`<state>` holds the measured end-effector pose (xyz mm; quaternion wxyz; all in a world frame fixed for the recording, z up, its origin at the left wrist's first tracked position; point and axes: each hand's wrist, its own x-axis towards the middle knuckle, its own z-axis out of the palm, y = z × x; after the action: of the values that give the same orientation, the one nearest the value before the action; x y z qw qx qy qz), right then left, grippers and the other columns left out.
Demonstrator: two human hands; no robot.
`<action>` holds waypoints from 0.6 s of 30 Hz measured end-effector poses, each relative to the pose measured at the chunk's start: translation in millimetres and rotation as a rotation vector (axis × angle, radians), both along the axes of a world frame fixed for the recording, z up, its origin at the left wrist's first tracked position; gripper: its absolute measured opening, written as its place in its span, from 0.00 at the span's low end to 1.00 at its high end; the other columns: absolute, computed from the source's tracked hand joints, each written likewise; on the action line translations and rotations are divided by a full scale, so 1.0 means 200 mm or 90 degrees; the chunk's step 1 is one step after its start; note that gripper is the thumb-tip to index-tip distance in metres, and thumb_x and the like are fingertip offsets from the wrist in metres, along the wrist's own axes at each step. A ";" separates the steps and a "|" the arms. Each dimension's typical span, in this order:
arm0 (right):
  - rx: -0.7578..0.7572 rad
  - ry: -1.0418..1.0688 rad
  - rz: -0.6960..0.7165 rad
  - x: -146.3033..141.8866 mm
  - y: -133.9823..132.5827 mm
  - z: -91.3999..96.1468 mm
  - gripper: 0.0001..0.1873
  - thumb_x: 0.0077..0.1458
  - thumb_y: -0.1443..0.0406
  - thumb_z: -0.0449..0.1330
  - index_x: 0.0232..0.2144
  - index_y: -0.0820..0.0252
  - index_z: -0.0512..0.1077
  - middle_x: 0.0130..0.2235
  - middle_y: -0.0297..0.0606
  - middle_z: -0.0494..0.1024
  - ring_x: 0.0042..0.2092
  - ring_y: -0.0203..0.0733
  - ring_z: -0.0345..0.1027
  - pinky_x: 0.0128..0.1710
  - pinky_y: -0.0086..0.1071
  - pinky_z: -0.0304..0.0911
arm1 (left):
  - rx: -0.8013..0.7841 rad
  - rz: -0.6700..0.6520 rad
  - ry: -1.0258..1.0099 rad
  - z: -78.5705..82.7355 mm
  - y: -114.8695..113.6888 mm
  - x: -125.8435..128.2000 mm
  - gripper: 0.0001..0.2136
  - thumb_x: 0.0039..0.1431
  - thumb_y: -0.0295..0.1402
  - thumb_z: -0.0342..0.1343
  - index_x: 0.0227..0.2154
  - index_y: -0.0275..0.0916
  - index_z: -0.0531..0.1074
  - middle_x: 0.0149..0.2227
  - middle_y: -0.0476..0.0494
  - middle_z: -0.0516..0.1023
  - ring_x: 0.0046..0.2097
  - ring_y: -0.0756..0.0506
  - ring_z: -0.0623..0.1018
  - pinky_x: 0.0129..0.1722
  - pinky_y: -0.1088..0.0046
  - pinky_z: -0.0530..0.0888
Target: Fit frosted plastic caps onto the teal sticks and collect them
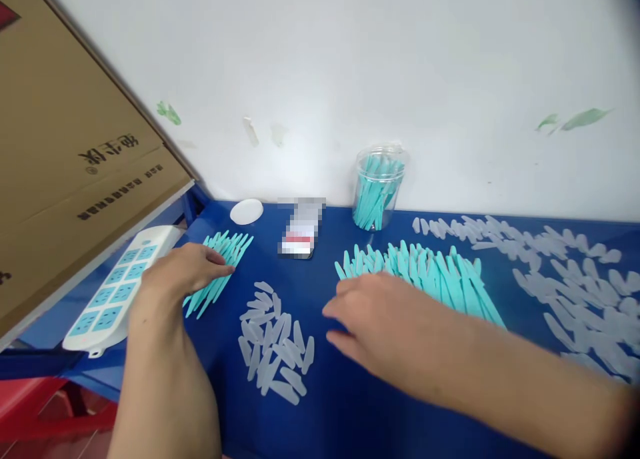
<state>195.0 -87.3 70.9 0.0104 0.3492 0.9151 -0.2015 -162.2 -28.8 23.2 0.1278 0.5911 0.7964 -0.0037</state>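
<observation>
My left hand (187, 269) rests over a small bundle of slim teal sticks (215, 292), shaped like eyebrow razors. Its thumb and a finger stretch across them, and the other fingers are hidden. At the near left edge of a larger heap of the same teal sticks (445, 279) is my right hand (370, 309), slightly blurred. Thumb and index finger are apart there, with nothing visible between them. Translucent white caps (273, 339) lie loose on the blue table (345, 412) between my hands.
Behind the heap, a clear jar (380, 185) holds upright teal sticks. More translucent caps (590, 299) spread along the right. A white round lid (247, 211) and a blurred-out flat item (300, 229) lie near the wall. Left are a power strip (120, 285) and a cardboard box (75, 125).
</observation>
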 end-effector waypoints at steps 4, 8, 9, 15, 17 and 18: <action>-0.067 -0.064 0.119 -0.10 -0.06 -0.16 0.13 0.57 0.76 0.66 0.44 0.62 0.81 0.40 0.41 0.79 0.28 0.36 0.65 0.23 0.34 0.52 | -0.146 0.074 0.072 0.00 0.02 0.04 0.18 0.71 0.41 0.62 0.57 0.37 0.75 0.57 0.38 0.78 0.54 0.38 0.81 0.52 0.54 0.80; -0.077 -0.095 0.203 -0.15 -0.04 -0.17 0.10 0.52 0.77 0.68 0.38 0.64 0.80 0.43 0.43 0.77 0.27 0.35 0.60 0.22 0.34 0.48 | -0.149 0.077 0.085 0.00 0.03 0.05 0.19 0.66 0.48 0.63 0.50 0.40 0.81 0.49 0.40 0.83 0.50 0.36 0.82 0.51 0.57 0.79; -0.073 -0.089 0.210 -0.15 -0.05 -0.17 0.09 0.53 0.77 0.67 0.37 0.64 0.80 0.43 0.43 0.77 0.27 0.35 0.59 0.22 0.34 0.47 | -0.140 0.073 0.084 0.00 0.04 0.04 0.19 0.63 0.50 0.64 0.46 0.42 0.83 0.46 0.40 0.85 0.48 0.35 0.83 0.50 0.58 0.78; -0.034 -0.036 0.245 -0.16 -0.10 -0.23 0.06 0.56 0.73 0.67 0.38 0.65 0.78 0.40 0.45 0.77 0.34 0.42 0.68 0.23 0.35 0.49 | -0.088 0.058 0.082 -0.03 0.04 0.03 0.18 0.47 0.49 0.64 0.35 0.44 0.87 0.36 0.40 0.87 0.39 0.32 0.84 0.40 0.61 0.77; -0.027 -0.039 0.244 -0.16 -0.10 -0.24 0.07 0.56 0.74 0.67 0.39 0.65 0.78 0.39 0.44 0.78 0.36 0.44 0.70 0.23 0.36 0.51 | -0.067 0.063 0.090 -0.03 0.04 0.05 0.18 0.44 0.49 0.65 0.34 0.44 0.87 0.35 0.38 0.87 0.38 0.31 0.84 0.39 0.59 0.76; -0.026 -0.043 0.244 -0.17 -0.10 -0.25 0.07 0.55 0.74 0.67 0.37 0.65 0.78 0.37 0.44 0.78 0.36 0.44 0.70 0.24 0.36 0.52 | -0.057 0.066 0.095 -0.03 0.04 0.06 0.18 0.44 0.50 0.65 0.33 0.43 0.87 0.35 0.37 0.86 0.38 0.30 0.83 0.38 0.59 0.76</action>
<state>160.4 -107.3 21.6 0.0866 0.1746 0.9596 -0.2029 -151.2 -21.0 17.5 0.0946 0.5408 0.8323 -0.0765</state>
